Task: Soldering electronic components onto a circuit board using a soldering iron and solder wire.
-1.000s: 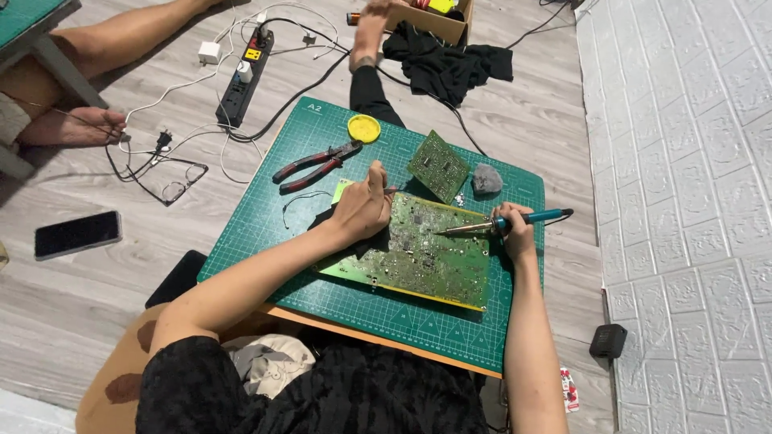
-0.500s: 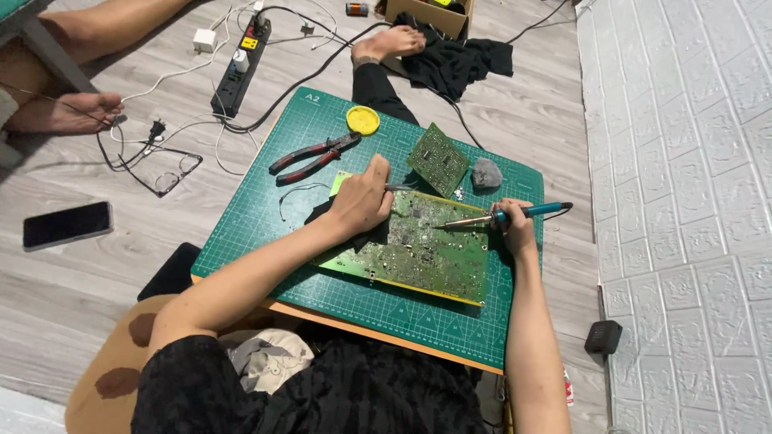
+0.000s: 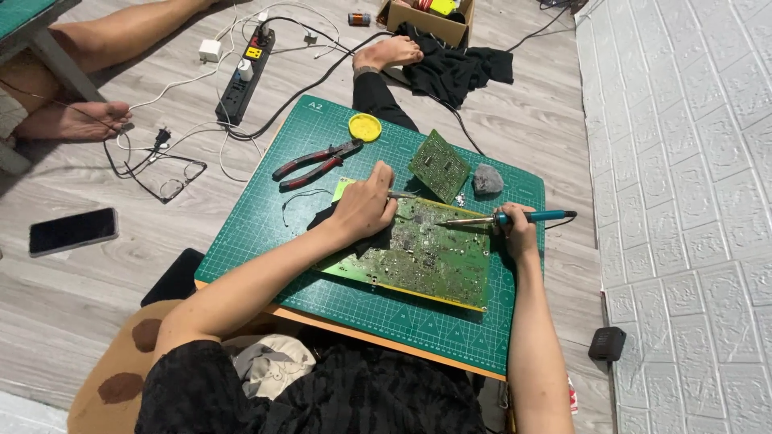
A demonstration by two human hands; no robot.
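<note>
Grey wooden floor boards run under everything, and a white brick-pattern wall (image 3: 691, 161) stands along one side. On the floor sits a green cutting mat (image 3: 265, 217) on a low board.

Near the middle of the mat, closer to its near edge, lies a big green circuit board (image 3: 426, 261), flat, with its bumpy solder side up. The left hand (image 3: 366, 207) rests on the far left corner of the board, fingers curled down and pressing it. Something thin and metal pokes out from under those fingers; I cannot tell what it is. The right hand (image 3: 515, 229) has its fingers closed around the blue handle of a soldering iron (image 3: 515, 218). The iron lies almost level, and its tip touches the far edge of the board.

To do this well, I think the left hand should keep the board from sliding, and stay away from the hot tip. The right hand should hold the iron steady on one spot only, and its cord should not drag over the mat.

A smaller green board (image 3: 438, 165) lies tilted at the far side of the mat, with a grey lump (image 3: 486, 180) just beside it. Red-handled pliers (image 3: 314, 163) and a yellow round lid (image 3: 364, 127) lie toward the far left corner.

Off the mat there is a black power strip (image 3: 245, 76), a dark phone (image 3: 72, 231), and another person's bare foot (image 3: 76, 120).
</note>
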